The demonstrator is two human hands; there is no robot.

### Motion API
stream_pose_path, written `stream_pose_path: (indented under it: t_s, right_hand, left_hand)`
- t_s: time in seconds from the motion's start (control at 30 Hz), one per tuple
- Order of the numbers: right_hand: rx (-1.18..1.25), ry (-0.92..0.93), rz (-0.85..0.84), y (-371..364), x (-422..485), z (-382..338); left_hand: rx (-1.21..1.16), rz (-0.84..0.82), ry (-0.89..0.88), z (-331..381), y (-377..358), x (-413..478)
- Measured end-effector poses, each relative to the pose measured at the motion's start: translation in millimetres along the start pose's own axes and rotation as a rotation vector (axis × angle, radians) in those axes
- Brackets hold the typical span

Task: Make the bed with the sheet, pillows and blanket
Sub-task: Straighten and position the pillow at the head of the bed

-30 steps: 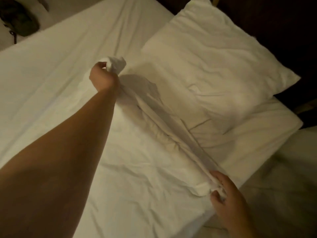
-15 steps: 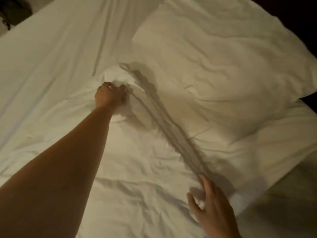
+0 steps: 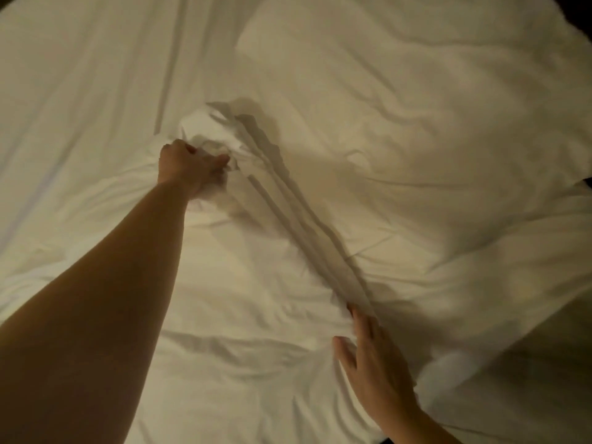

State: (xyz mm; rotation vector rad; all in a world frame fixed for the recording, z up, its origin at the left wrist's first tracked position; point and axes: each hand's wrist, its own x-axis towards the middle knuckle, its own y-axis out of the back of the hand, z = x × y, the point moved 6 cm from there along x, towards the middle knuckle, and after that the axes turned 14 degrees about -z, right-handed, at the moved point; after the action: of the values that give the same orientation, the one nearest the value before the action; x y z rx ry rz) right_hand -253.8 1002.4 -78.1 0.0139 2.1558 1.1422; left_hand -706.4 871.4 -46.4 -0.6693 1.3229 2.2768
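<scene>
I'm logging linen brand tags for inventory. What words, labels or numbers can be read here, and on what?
None: no word, label, number or sign shows on the sheet, the pillow or the blanket.

Pillow point(image 3: 416, 91) on sheet point(image 3: 80, 75), behind blanket point(image 3: 240, 315).

Dim, warm yellowish light; soft shadows lie in the folds; everything slightly blurred; the corners fall dark.
</scene>
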Motion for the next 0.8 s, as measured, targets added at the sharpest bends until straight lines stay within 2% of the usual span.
stream_pose_path:
  t_s: [0.17, 0.43, 0.57, 0.67, 0.8]
  right_hand:
    - [-0.037, 0.016, -0.009, -7, 5, 1]
    - [-0.051, 0.030, 0.031, -6, 3, -1]
    - [-0.046, 0.032, 0.025, -5, 4, -1]
    - [-0.035, 0.023, 0.018, -5, 4, 0]
    - [-0.012, 0.001, 0.014, 0, 5, 2]
  left_hand:
    - [0.190, -0.038, -0.026, -3, 13, 0]
    - [0.278, -0.170, 0.007, -11, 16, -9]
    - [0.285, -0.075, -0.109, 9, 29, -11]
    - [0.163, 0.053, -0.226, 41, 48, -9]
    - [-0.054, 0.086, -0.276, 73, 61, 0]
